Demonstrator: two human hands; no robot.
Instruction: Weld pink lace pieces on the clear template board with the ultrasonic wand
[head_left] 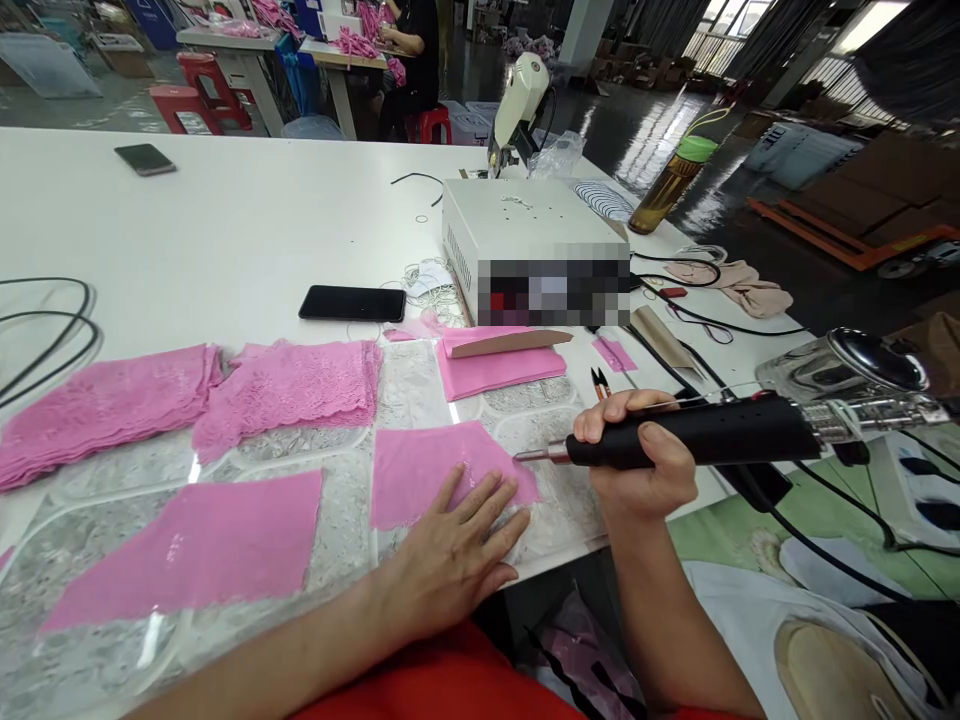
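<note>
My left hand lies flat with fingers spread on a pink fabric piece, pressing it to the table. In my right hand is a black glue gun with a thin metal nozzle and a shiny lidded canister at its back end. The nozzle tip touches or hovers just over the right part of that fabric piece; I cannot tell which. Small glossy marks show on the fabric near my fingers. To the left lies another flat pink piece. Behind it are two stacks of pink lace pieces.
Folded pink fabric carries a brown strip. A white control box stands behind, with cables running right. Also on the table are a black phone, a second phone and a bottle. A person sits at a far table.
</note>
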